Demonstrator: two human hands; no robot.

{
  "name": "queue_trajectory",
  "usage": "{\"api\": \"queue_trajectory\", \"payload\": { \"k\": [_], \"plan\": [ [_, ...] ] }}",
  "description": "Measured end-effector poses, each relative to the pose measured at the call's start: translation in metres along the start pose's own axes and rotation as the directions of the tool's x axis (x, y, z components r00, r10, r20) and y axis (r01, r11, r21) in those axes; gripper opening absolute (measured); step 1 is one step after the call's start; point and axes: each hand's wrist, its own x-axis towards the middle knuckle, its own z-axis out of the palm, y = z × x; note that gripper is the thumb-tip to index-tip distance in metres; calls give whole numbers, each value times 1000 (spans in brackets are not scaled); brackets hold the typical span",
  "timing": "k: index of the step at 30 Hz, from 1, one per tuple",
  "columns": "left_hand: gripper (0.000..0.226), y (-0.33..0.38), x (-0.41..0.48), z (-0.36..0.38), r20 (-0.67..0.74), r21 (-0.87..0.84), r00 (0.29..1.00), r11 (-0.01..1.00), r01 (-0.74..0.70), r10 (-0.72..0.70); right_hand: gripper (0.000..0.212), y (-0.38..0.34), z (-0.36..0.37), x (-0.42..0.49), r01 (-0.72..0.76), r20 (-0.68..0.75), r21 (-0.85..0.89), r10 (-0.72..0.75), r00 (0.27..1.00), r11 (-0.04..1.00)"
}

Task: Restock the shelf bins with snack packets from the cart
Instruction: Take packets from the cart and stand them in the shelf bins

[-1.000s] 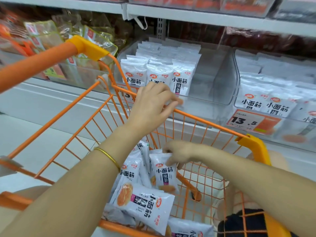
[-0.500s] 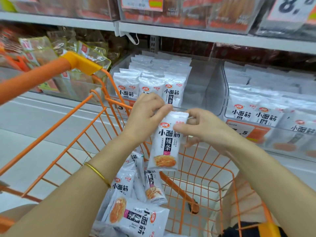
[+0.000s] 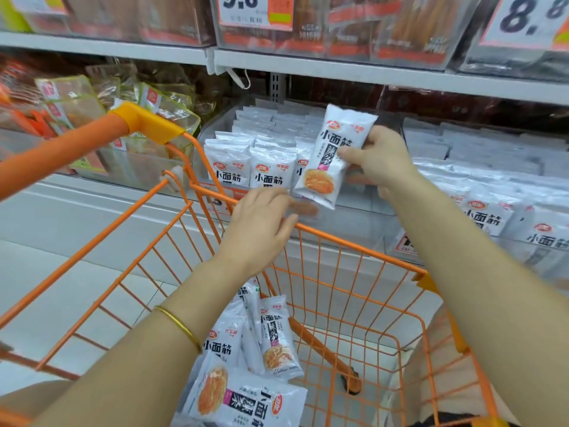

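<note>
- Bin at the far left (image 3: pixel 138 167): clear-wrapped brownish snacks (image 3: pixel 77 100) lean inside it.
- Orange cart (image 3: pixel 354 245): white snack packets (image 3: pixel 278 343) lie heaped at its bottom.
- Left hand (image 3: pixel 261 224): hovers over the cart's front rim, fingers loose and apart, holding nothing.
- Middle bin (image 3: pixel 357 197): upright white packets (image 3: pixel 268 174) stand in rows in its left part.
- Right hand (image 3: pixel 381 160): pinches one tilted packet (image 3: pixel 332 155) by its edge, in front of the middle bin.
- Right bin (image 3: pixel 548 263): more white packets (image 3: pixel 489 214) packed inside.
</note>
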Motion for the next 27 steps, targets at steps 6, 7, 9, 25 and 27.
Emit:
{"api": "queue_trajectory", "payload": {
  "k": [6, 7, 9, 25, 27],
  "plan": [
    [31, 0, -1, 0, 6, 1, 1000, 1000, 2, -2, 23, 3, 8, 23, -12, -25, 63, 14, 1000, 998],
    [31, 0, -1, 1, 8, 3, 1000, 1000, 4, -4, 24, 7, 11, 22, -12, -4, 18, 12, 1000, 1000],
    [30, 0, -1, 1, 1, -1, 1000, 1000, 3, -3, 25, 20, 20, 20, -44, 53, -93, 49, 997, 995],
    [26, -2, 0, 0, 10, -2, 1000, 1000, -27, 27, 39, 24, 17, -1, 25, -80, -500, -76, 994, 866],
    [27, -3, 1, -2, 10, -10, 999, 999, -33, 33, 29, 12, 13, -35, 185, -112, -472, -267, 957, 862]
  ]
}}
